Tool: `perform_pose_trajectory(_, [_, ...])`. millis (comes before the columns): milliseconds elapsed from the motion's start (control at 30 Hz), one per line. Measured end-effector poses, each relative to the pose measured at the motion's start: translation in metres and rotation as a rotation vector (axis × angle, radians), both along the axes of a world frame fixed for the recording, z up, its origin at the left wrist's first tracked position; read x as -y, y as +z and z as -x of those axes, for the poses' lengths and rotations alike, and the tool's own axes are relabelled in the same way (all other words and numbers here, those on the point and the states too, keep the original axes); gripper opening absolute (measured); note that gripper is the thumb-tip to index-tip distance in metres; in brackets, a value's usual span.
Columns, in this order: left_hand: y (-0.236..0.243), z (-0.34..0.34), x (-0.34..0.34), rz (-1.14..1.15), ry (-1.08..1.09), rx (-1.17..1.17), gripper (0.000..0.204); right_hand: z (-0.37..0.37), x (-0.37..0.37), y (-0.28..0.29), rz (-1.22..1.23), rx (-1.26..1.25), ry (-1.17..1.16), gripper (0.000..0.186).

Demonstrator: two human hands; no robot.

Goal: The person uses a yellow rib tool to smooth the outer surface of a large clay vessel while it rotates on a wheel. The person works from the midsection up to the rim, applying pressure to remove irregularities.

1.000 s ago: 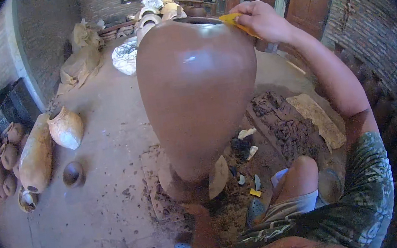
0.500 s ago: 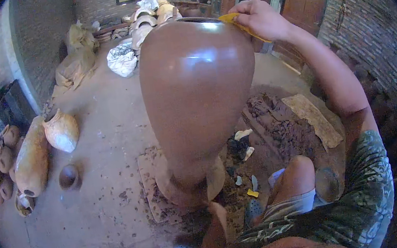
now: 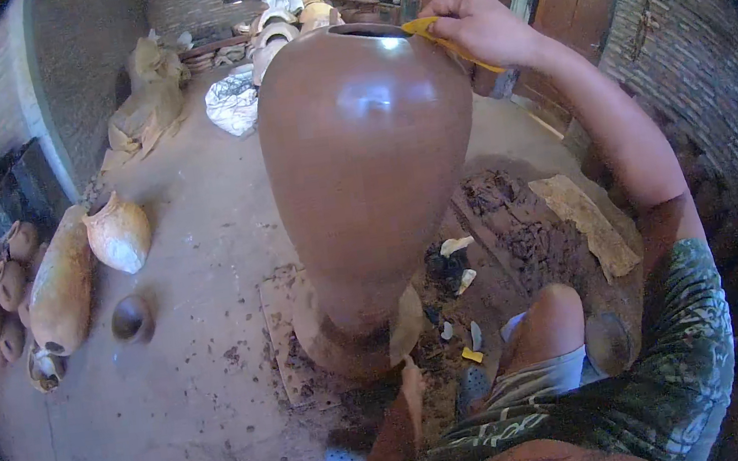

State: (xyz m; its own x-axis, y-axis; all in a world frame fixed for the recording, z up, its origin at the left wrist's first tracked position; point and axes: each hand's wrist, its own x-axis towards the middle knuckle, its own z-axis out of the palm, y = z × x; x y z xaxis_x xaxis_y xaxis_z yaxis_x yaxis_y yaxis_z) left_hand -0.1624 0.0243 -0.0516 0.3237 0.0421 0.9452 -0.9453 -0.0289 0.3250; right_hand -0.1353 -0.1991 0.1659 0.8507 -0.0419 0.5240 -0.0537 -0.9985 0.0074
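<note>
A tall brown clay pot (image 3: 366,166) with a wet sheen stands upright on a round base (image 3: 313,339), wide at the shoulder and narrowing downward. My right hand (image 3: 483,30) reaches up to the far right of its rim. Its fingers are closed round a thin, flat yellow scraper (image 3: 421,28), which lies along the pot's right shoulder, close to the mouth. My left hand is out of view. Low down, what looks like my bare foot (image 3: 412,386) touches the edge of the base.
Dark clay scraps (image 3: 532,243) and a stiff tan sheet (image 3: 585,222) lie to the right. Small scrapers, including a yellow piece (image 3: 472,355), rest near my knee. At left are a long jar (image 3: 62,282), a pale pot (image 3: 119,233) and a small bowl (image 3: 132,318). A white sack (image 3: 231,102) sits behind.
The view has shifted slightly, so the room appears a little right and higher. My right hand stays at the pot's shoulder with the yellow scraper, at nearly the same spot.
</note>
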Motion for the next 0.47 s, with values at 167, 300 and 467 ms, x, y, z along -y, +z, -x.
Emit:
perform_pose_trajectory(167, [0.01, -0.001, 0.017, 0.001, -0.03, -0.005, 0.077, 0.016, 0.014, -0.016, -0.013, 0.037, 0.036, 0.034])
perform_pose_trajectory(300, [0.026, -0.008, 0.031, -0.022, -0.059, -0.01, 0.076, 0.033, 0.012, -0.027, -0.12, 0.001, -0.013, 0.033])
perform_pose_trajectory(467, [0.062, -0.014, 0.025, -0.004, -0.038, 0.016, 0.075, 0.044, 0.011, -0.026, -0.136, 0.127, 0.044, 0.034])
